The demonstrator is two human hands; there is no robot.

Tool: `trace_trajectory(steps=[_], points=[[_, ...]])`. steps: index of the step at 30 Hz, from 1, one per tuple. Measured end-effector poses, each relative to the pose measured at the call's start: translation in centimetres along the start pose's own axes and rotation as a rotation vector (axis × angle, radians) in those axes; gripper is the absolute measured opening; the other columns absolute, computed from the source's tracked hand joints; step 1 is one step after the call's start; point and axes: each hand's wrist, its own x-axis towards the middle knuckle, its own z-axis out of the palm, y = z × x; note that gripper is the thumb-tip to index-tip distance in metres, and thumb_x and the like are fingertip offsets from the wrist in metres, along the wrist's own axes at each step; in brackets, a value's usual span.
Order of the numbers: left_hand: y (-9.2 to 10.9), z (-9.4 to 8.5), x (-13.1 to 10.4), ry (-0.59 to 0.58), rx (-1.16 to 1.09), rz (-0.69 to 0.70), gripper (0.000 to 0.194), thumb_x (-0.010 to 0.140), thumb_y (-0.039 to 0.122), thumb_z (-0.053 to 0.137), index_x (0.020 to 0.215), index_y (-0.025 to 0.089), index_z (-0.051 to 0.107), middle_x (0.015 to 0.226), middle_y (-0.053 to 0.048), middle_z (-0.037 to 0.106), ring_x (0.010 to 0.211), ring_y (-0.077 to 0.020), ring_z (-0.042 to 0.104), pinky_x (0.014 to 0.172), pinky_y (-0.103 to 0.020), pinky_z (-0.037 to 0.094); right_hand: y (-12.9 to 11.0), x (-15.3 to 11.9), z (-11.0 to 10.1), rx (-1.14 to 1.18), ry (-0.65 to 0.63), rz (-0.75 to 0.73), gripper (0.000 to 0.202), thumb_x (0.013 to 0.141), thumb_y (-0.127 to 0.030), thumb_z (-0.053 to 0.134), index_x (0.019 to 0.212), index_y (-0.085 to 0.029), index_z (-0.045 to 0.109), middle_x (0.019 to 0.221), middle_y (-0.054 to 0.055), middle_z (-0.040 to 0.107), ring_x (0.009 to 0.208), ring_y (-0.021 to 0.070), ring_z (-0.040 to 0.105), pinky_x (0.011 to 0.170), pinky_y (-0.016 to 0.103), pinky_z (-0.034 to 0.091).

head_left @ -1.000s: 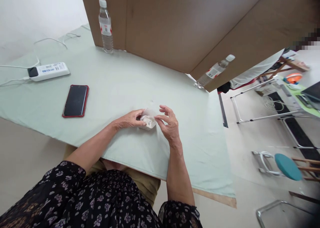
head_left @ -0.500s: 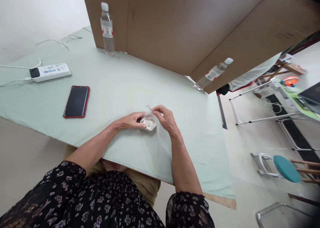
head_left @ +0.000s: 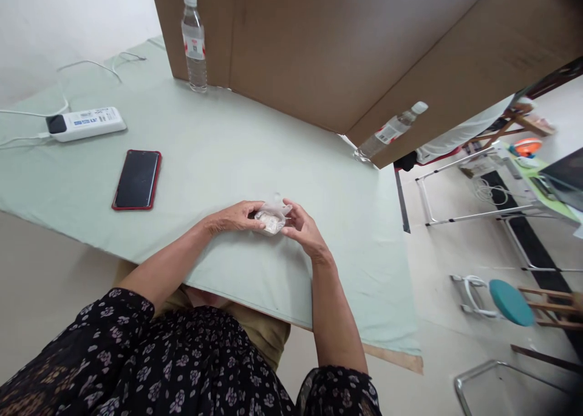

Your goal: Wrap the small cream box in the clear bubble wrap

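Observation:
A small clear plastic bag with pale contents (head_left: pixel 272 222) rests near the front edge of the green-clothed table (head_left: pixel 218 155). My left hand (head_left: pixel 237 216) grips its left side, thumb in front and fingers behind. On the right side, my right hand (head_left: pixel 304 226) has its thumb low and fingers higher, curled around the bag's edge. The loose plastic top sticks up between the two hands. What exactly is inside the bag is too small to tell.
A phone with a red case (head_left: pixel 137 180) and a white power strip (head_left: pixel 86 124) lie on the left. One water bottle (head_left: pixel 195 45) stands upright and another (head_left: pixel 390 130) appears tilted, both by a large cardboard panel (head_left: pixel 291 45). A teal stool (head_left: pixel 511 302) is at the right.
My right hand has moved from the upraised plastic top down to the bag's right side. The plastic top is now lower and spread wider. My left hand keeps its hold.

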Motion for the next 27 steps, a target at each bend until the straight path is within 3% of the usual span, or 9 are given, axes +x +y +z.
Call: trace_trajectory(steps=[5,9,14,18,22,27], points=[[0.3,0.1,-0.2,0.041,0.011,0.0,0.053,0.079,0.038,0.072,0.128,0.018,0.065,0.116,-0.008,0.069,0.104,-0.0246,0.063,0.087,-0.032,0.047,0.6,-1.0,1.6,-0.333,0.08,-0.111,0.091,0.07,-0.052,0.084,0.148,-0.024,0.047,0.148,0.015,0.054,0.13,0.0324,0.056,0.102,0.047,0.052],[0.3,0.3,-0.2,0.096,0.051,-0.016,0.048,0.08,0.038,0.071,0.123,0.016,0.066,0.109,-0.007,0.07,0.098,-0.0222,0.063,0.083,-0.03,0.047,1.3,-1.1,2.8,-0.433,0.178,-0.185,0.078,0.078,-0.044,0.076,0.146,-0.02,0.049,0.142,0.016,0.059,0.127,0.0316,0.058,0.104,0.048,0.05],[0.2,0.4,-0.1,0.143,0.009,-0.016,0.046,0.084,0.044,0.067,0.118,0.013,0.066,0.109,-0.009,0.071,0.099,-0.0225,0.064,0.084,-0.03,0.048,1.4,-0.8,3.5,-0.377,0.258,-0.153,0.065,0.078,-0.044,0.074,0.136,-0.021,0.058,0.13,0.013,0.067,0.105,0.0261,0.065,0.092,0.041,0.054],[0.8,0.1,-0.4,0.08,-0.061,-0.04,0.05,0.083,0.046,0.069,0.12,0.012,0.065,0.112,-0.01,0.07,0.102,-0.0234,0.065,0.086,-0.031,0.049,0.7,-0.7,4.2,-0.253,0.255,-0.07,0.059,0.076,-0.048,0.075,0.128,-0.022,0.063,0.111,0.007,0.072,0.081,0.0186,0.063,0.076,0.034,0.054],[1.5,0.0,-0.7,0.068,-0.124,-0.071,0.056,0.076,0.038,0.077,0.124,0.012,0.062,0.113,-0.01,0.07,0.1,-0.0215,0.066,0.087,-0.03,0.048,0.3,-0.5,4.7,-0.161,0.226,-0.037,0.055,0.076,-0.048,0.075,0.122,-0.021,0.066,0.102,0.005,0.073,0.081,0.0179,0.062,0.073,0.031,0.052],[1.3,0.2,-0.6,0.09,-0.194,-0.09,0.054,0.075,0.033,0.077,0.123,0.013,0.063,0.109,-0.01,0.072,0.097,-0.0204,0.067,0.087,-0.03,0.049,0.2,-0.8,3.3,-0.138,0.303,0.01,0.072,0.069,-0.054,0.078,0.13,-0.02,0.059,0.122,0.011,0.068,0.095,0.0211,0.064,0.076,0.033,0.054]])
